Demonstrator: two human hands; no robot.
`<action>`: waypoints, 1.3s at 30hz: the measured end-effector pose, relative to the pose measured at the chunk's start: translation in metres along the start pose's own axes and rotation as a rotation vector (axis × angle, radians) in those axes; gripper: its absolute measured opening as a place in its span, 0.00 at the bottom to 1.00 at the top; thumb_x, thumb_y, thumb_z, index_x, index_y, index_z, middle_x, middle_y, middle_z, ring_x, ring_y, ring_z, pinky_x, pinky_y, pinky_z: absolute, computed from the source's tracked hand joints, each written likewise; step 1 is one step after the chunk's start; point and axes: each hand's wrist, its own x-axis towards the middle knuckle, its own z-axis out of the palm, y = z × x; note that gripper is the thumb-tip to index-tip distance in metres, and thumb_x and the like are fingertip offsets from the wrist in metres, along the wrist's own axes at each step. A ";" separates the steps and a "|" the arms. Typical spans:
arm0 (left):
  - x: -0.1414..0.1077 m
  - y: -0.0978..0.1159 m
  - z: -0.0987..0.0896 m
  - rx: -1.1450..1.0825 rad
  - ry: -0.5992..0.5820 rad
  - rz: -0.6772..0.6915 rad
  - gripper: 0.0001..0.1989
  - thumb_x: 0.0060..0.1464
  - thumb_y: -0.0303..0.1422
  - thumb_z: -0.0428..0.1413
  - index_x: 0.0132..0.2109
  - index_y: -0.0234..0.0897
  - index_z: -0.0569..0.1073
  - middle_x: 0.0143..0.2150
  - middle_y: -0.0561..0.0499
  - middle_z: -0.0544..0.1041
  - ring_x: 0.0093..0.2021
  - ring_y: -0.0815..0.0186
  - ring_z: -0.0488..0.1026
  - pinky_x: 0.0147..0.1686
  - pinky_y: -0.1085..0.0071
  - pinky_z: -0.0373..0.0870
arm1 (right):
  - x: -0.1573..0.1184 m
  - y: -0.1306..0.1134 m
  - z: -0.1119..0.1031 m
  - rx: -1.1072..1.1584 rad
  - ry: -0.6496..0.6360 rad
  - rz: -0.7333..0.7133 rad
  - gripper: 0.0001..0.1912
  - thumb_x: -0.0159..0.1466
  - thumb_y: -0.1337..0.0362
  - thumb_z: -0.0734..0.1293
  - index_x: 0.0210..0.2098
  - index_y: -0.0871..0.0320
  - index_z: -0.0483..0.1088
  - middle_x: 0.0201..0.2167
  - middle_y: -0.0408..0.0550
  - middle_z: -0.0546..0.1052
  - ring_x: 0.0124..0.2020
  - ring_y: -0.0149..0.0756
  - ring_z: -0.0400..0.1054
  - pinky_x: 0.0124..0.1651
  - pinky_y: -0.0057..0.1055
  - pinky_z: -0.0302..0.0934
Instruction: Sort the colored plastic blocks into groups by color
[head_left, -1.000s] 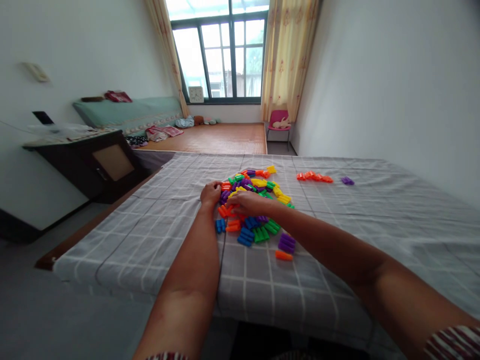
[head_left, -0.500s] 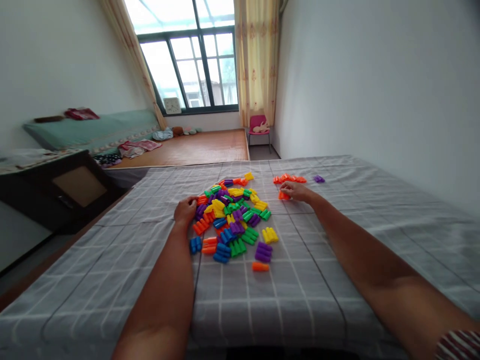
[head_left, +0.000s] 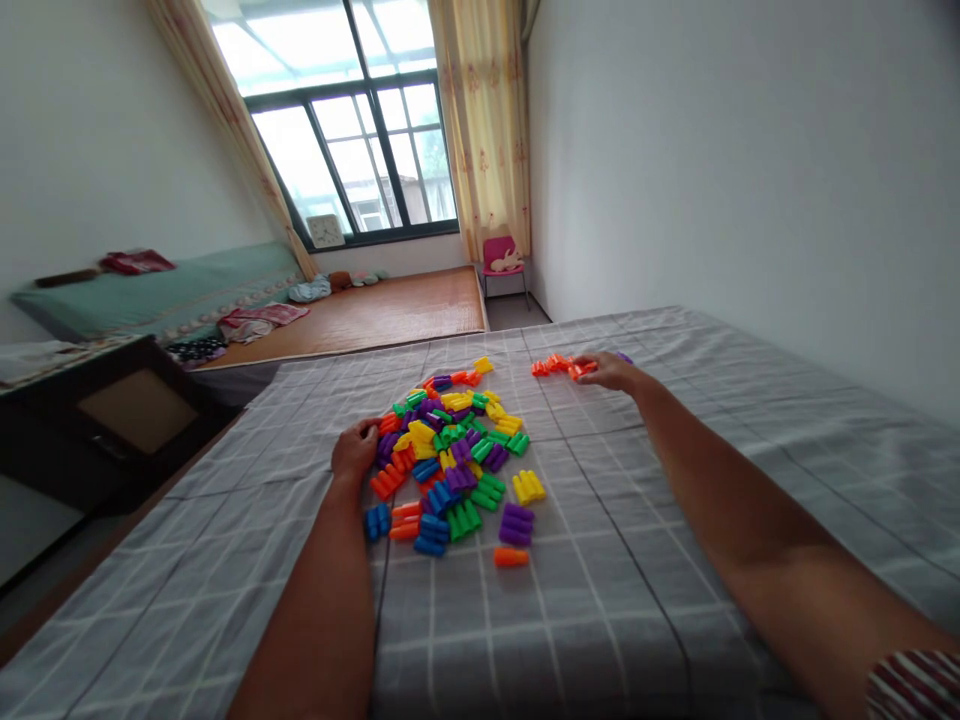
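Observation:
On the grey checked cloth lies a heap of plastic toy building blocks in orange, yellow, green, blue and purple, each like short tubes joined side by side. My left hand rests against the heap's left edge with its fingers curled in, beside an orange block; what its fingertips hold, if anything, is hidden. Farther off to the right, my right hand pinches an orange building block at the right end of a row of orange blocks. Behind this hand a purple block shows in part.
Nearest me lie a loose orange piece, a purple block and a yellow block. A white wall runs along the right. Beyond the cloth stand a low bed, a pink chair and a dark cabinet.
My right hand has moved away from me and slightly right with the orange block, to the row's end. My left hand stays at the heap. The view has shifted and tilted slightly.

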 end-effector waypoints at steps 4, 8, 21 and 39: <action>0.001 0.002 -0.001 0.003 -0.018 -0.021 0.18 0.56 0.38 0.49 0.48 0.45 0.79 0.43 0.50 0.82 0.39 0.61 0.77 0.33 0.73 0.67 | 0.019 0.026 -0.032 -0.265 0.197 0.153 0.25 0.53 0.67 0.69 0.52 0.61 0.74 0.51 0.54 0.77 0.47 0.44 0.72 0.49 0.32 0.65; 0.001 0.004 -0.002 0.003 -0.022 -0.041 0.18 0.56 0.38 0.49 0.49 0.44 0.79 0.41 0.50 0.81 0.35 0.62 0.76 0.30 0.73 0.65 | 0.036 0.032 -0.031 -0.358 0.114 0.168 0.26 0.55 0.66 0.68 0.53 0.61 0.73 0.52 0.54 0.76 0.52 0.43 0.71 0.52 0.31 0.63; 0.001 0.003 0.000 0.011 -0.016 -0.047 0.18 0.56 0.37 0.50 0.49 0.43 0.79 0.38 0.50 0.81 0.32 0.63 0.75 0.27 0.73 0.63 | 0.050 0.030 -0.016 -0.398 0.031 0.092 0.31 0.53 0.67 0.70 0.57 0.58 0.70 0.54 0.52 0.75 0.53 0.42 0.70 0.54 0.32 0.63; -0.004 0.003 0.010 -0.077 0.022 -0.007 0.17 0.57 0.34 0.50 0.48 0.42 0.79 0.45 0.49 0.81 0.42 0.62 0.76 0.38 0.72 0.68 | -0.046 -0.233 0.102 -0.081 -0.137 -0.802 0.11 0.64 0.68 0.64 0.45 0.58 0.74 0.40 0.49 0.78 0.38 0.35 0.71 0.42 0.30 0.63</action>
